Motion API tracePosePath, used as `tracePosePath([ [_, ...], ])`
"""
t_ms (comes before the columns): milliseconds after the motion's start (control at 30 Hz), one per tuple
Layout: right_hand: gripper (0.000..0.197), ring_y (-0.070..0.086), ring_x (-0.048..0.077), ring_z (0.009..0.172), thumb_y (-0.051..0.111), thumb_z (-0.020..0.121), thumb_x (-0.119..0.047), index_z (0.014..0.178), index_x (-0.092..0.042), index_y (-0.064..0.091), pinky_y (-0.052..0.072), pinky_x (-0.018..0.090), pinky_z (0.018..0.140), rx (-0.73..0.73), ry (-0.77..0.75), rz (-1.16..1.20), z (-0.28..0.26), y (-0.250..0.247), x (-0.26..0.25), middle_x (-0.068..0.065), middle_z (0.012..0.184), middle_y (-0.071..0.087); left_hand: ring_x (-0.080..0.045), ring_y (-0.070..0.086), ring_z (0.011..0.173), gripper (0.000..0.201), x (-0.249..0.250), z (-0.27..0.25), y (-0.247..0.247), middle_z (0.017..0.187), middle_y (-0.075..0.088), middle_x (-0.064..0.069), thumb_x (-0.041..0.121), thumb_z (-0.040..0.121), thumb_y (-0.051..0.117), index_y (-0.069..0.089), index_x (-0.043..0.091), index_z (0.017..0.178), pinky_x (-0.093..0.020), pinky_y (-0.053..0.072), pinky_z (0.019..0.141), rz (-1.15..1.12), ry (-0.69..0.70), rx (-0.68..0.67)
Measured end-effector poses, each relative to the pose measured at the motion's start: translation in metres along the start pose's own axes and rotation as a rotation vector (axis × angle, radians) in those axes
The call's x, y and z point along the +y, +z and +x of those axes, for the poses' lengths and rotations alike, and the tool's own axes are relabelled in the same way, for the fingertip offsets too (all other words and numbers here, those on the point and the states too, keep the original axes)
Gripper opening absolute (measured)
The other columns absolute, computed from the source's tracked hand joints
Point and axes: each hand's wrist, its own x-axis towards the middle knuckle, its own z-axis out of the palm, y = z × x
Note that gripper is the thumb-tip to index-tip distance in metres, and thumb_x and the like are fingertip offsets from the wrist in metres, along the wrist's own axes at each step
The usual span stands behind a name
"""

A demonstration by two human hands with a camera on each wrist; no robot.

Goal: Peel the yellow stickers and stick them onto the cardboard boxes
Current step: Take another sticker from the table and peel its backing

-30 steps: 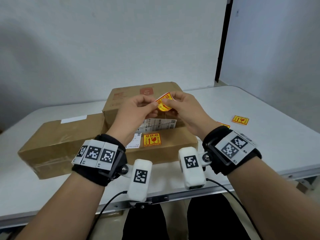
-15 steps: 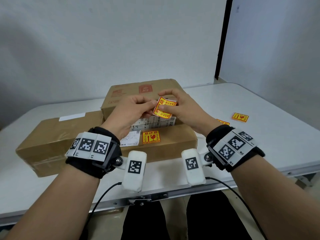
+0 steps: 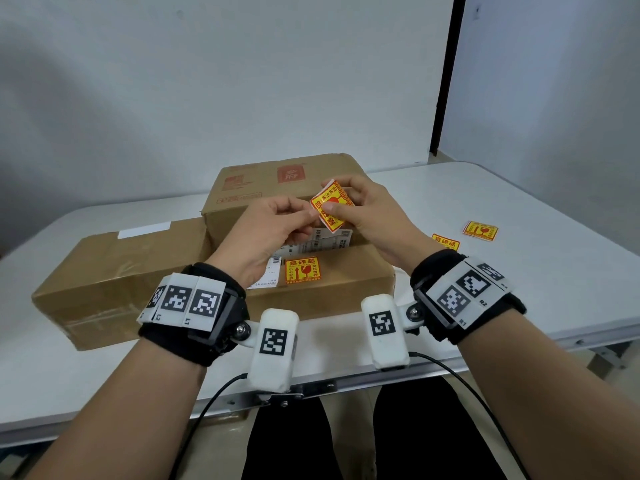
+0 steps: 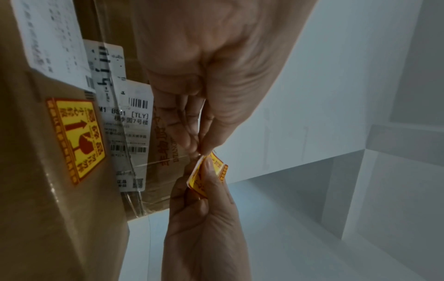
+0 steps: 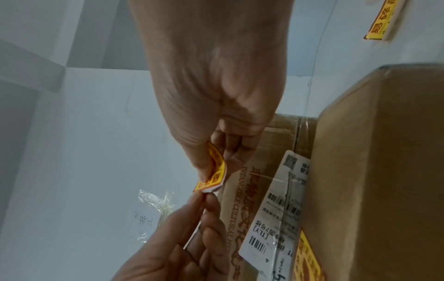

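Both hands [image 3: 360, 216] pinching yellow sticker [image 3: 330, 207], seemingly above boxes [image 3: 322, 285], spare stickers [image 3: 479, 231] right.

Three boxes on the tabletop [image 3: 519, 271]: near box [image 3: 346, 289], left box [image 3: 114, 268], far box [image 3: 277, 188]; two loose stickers [image 3: 480, 231] lie right.

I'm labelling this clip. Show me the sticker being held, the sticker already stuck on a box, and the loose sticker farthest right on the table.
held sticker [image 3: 331, 206], head view, its yellow face.
stuck sticker [image 3: 302, 270], head view, its centre.
loose sticker [image 3: 480, 231], head view, its centre.
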Motion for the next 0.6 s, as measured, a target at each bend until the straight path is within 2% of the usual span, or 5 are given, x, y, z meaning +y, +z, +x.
tracePosePath([
  [233, 0.042, 0.067, 0.016, 0.1, 0.067, 0.09, -0.016, 0.13, -0.017, 0.054, 0.056, 0.03, 0.086, 0.0, -0.005, -0.027, -0.0013, -0.0001, 0.0007, 0.003, 0.112, 0.069, -0.009, 0.065, 0.073, 0.009, 0.001, -0.0001, -0.0007, 0.089, 0.075, -0.007, 0.012, 0.088, 0.066, 0.073, 0.011, 0.094, -0.022, 0.055, 0.074, -0.05, -0.011, 0.011],
  [333, 0.042, 0.068, 0.014, 0.096, 0.066, 0.09, -0.016, 0.13, -0.016, 0.054, 0.056, 0.025, 0.081, 0.0, -0.014, -0.034, -0.0026, -0.0003, -0.0002, 0.004, 0.111, 0.07, -0.008, 0.065, 0.072, 0.008, 0.0004, 0.0, -0.0006, 0.088, 0.075, -0.007, 0.012, 0.087, 0.067, 0.073, 0.011, 0.093, -0.021, 0.055, 0.072, -0.05, -0.015, 0.012],
  [500, 0.041, 0.068, 0.016, 0.095, 0.067, 0.09, -0.017, 0.129, -0.017, 0.055, 0.056, 0.033, 0.087, 0.009, -0.022, -0.05, -0.0031, -0.0001, -0.0021, 0.004, 0.108, 0.071, -0.008, 0.064, 0.07, 0.007, 0.0011, -0.0009, -0.0009, 0.085, 0.075, -0.006, 0.011, 0.087, 0.067, 0.073, 0.01, 0.09, -0.02, 0.055, 0.069, -0.065, -0.031, 0.017],
  [600, 0.041, 0.068, 0.014, 0.093, 0.066, 0.09, -0.017, 0.129, -0.017, 0.055, 0.057, 0.031, 0.086, 0.004, -0.025, -0.056, -0.0034, 0.0005, -0.0039, 0.004, 0.108, 0.071, -0.008, 0.064, 0.068, 0.006, 0.0024, -0.0015, 0.001, 0.083, 0.074, -0.005, 0.011, 0.087, 0.067, 0.073, 0.01, 0.089, -0.02, 0.055, 0.068, -0.068, -0.028, 0.017],
])
